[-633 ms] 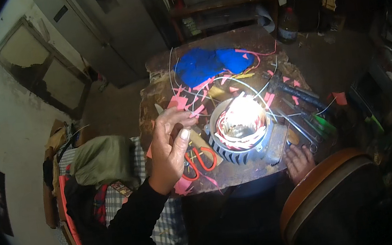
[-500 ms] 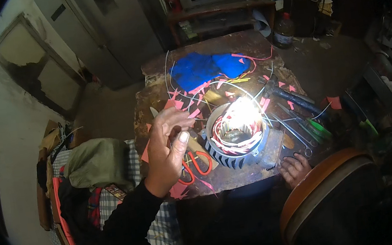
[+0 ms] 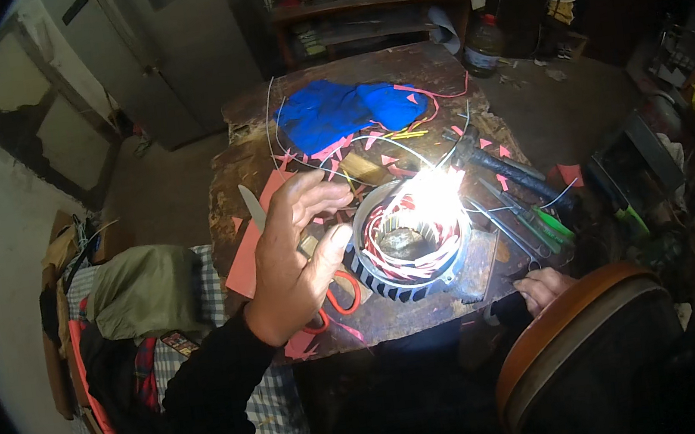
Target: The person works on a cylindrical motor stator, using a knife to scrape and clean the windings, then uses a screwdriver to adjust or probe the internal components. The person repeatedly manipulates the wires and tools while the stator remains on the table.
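Observation:
My left hand (image 3: 298, 249) is raised beside a round metal motor housing (image 3: 404, 288), its fingers spread and nothing in it. Red and white windings (image 3: 382, 254) ring the housing's hollow centre; bright glare hides its far right part. Under my left hand lie orange-handled scissors (image 3: 346, 293), partly covered. My right hand (image 3: 544, 286) is at the table's near right edge with its fingers curled together, by the ring handles of a long metal tool (image 3: 508, 232). An orange-brown brim (image 3: 580, 310) hides part of that hand, so what it grips cannot be made out.
A blue cloth (image 3: 343, 113) lies at the table's far side. Thin pale wires (image 3: 394, 137) arch over the tabletop. Pink scraps, a hammer (image 3: 502, 168), a green-handled tool (image 3: 553, 231) and a knife blade (image 3: 252, 204) lie around the housing. Left stands a checked-cloth surface (image 3: 209, 277) with a green bag (image 3: 144, 290).
The view has shifted, so the table sits further left and higher. My right hand has moved right to the ring handles, its fingers now drawn together. My left hand stays raised beside the housing.

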Tool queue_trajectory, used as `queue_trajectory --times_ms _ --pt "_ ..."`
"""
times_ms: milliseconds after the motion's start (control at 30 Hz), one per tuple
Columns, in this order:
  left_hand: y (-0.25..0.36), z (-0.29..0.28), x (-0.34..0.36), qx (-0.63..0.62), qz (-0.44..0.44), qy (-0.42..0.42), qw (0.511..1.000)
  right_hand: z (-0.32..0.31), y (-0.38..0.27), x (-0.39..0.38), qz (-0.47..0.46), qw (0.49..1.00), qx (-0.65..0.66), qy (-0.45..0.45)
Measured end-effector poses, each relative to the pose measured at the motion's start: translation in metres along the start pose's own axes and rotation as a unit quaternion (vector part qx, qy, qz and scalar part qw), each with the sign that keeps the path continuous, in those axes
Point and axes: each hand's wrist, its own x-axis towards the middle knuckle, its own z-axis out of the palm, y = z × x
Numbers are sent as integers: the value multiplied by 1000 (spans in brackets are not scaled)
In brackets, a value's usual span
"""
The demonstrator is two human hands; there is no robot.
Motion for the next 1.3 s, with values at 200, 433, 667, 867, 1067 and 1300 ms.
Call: queue_trajectory --times_ms 200,433,667,867,1067,1300 --pt "-8 16 40 -82 24 -1 996 58 8 11 164 976 140 16" --pt "-9 39 76 15 4 -43 999 64 32 22 223 967 125 11" --pt "-13 52 86 87 -37 -111 989 12 2 93 238 908 308 159" --pt "-14 63 82 47 -30 -109 992 7 -33 151 240 860 416 172" --pt "-22 74 79 32 -39 -116 992 22 -28 167 235 803 527 149" --pt "-28 82 74 35 -42 -111 992 29 -25 163 213 831 493 144"
